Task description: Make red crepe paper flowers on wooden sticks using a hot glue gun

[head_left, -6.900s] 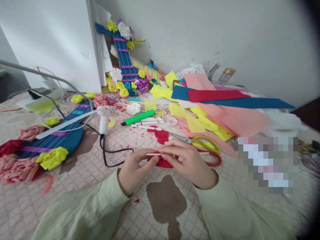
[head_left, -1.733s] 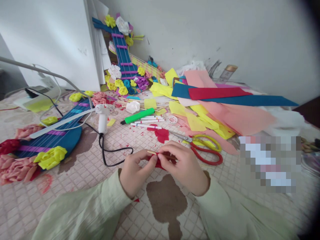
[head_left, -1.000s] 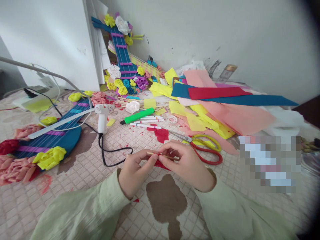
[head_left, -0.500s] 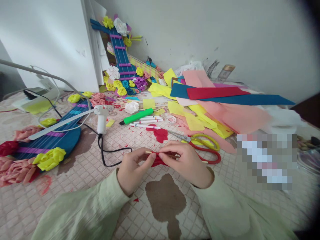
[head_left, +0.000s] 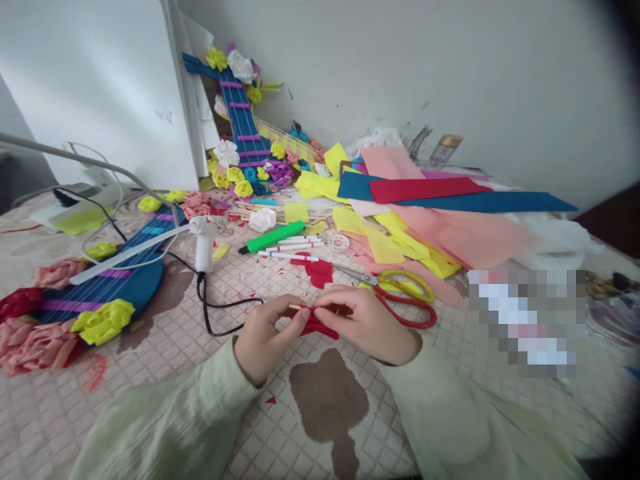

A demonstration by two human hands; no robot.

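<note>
Over the near middle of the table, a strip of red crepe paper (head_left: 323, 328) is gathered around a thin wooden stick (head_left: 295, 307), whose pale end pokes out at the left. My left hand (head_left: 264, 333) pinches the stick and the paper between thumb and fingers. Close beside it, my right hand (head_left: 363, 323) is closed on the red paper, thumb against the curled fingers. Just beyond the right hand lie scissors (head_left: 370, 279) with red and yellow handles. Red paper pieces (head_left: 319, 273) rest on the table past my fingertips.
A white glue gun (head_left: 203, 252) stands at the left with its black cord. Blue paper guitars (head_left: 245, 130) with crepe flowers are behind and at left. Markers (head_left: 275, 238), a tape roll (head_left: 339, 242) and crepe sheets (head_left: 450, 233) lie farther back. The tabletop covering (head_left: 330, 393) is torn.
The red paper now hangs lower and farther right beneath my fingers, and the stick has turned a little. Both hands keep their pinch. The whole view has shifted slightly.
</note>
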